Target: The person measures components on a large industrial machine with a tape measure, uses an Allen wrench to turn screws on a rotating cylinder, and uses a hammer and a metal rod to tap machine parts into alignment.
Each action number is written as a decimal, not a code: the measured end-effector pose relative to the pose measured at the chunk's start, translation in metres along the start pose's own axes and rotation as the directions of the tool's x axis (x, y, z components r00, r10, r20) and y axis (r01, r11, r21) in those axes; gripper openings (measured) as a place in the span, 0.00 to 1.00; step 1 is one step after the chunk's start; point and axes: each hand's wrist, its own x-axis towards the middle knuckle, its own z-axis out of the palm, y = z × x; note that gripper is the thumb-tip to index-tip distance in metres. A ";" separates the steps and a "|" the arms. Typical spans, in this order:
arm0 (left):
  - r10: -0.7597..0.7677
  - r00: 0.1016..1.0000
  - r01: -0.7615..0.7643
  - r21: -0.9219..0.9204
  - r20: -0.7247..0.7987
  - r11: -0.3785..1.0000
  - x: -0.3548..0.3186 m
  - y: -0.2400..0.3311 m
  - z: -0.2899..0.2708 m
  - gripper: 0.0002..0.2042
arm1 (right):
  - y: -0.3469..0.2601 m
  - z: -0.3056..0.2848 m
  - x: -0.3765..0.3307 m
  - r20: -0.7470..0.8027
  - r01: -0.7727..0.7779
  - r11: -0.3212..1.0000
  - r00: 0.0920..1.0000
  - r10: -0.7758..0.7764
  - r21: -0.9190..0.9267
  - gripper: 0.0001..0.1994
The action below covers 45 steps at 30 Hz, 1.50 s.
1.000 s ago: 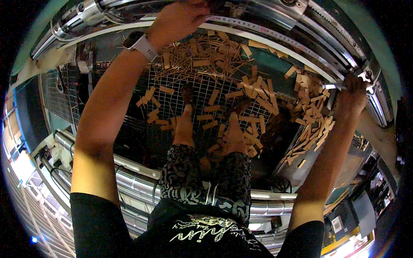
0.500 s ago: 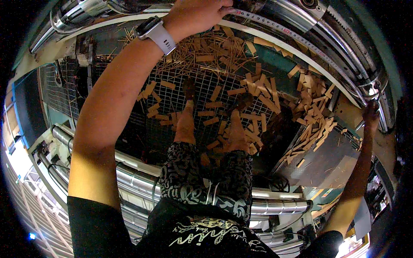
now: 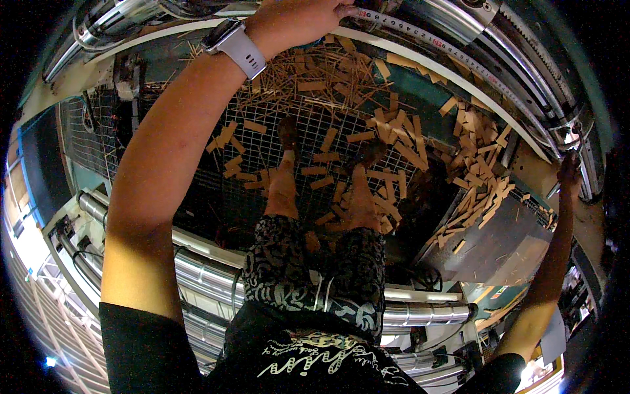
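A pale steel tape measure [image 3: 453,51] is stretched along the curved machine rails, from the top middle toward the far right. My left hand [image 3: 305,20], at the top, pinches the tape between its fingertips; a smartwatch [image 3: 239,49] with a grey strap is on that wrist. At the tape's right end, by a shiny metal rod, my right hand [image 3: 569,172] has its fingers closed. That hand is small and in shadow, so its exact grip on the tape is hard to see.
Brown cardboard offcuts [image 3: 482,154] and thin strips [image 3: 308,79] lie in heaps on and around the wire mesh [image 3: 256,148] beneath my feet. A pale curved frame edge [image 3: 489,98] runs below the tape. Steel rollers [image 3: 426,316] are close to my legs, and a dark flat plate [image 3: 502,246] lies at right.
Both hands stay at their places along the tape, with only a slight shift upward in the picture. The tape remains stretched between them.
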 end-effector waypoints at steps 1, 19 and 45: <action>-0.020 1.000 0.020 0.008 0.012 1.000 0.000 0.001 -0.004 0.10 | -0.002 -0.004 0.015 0.060 0.075 0.991 0.996 -0.069 -0.112 0.18; 0.014 0.999 -0.013 0.022 -0.031 1.000 -0.001 0.002 0.001 0.10 | -0.019 -0.038 0.028 0.141 -0.015 0.999 0.990 0.009 0.046 0.22; -0.122 0.894 0.211 -0.166 0.430 0.963 -0.142 0.001 0.151 0.37 | -0.213 -0.338 0.063 0.765 -0.594 0.520 0.610 -0.207 0.614 0.17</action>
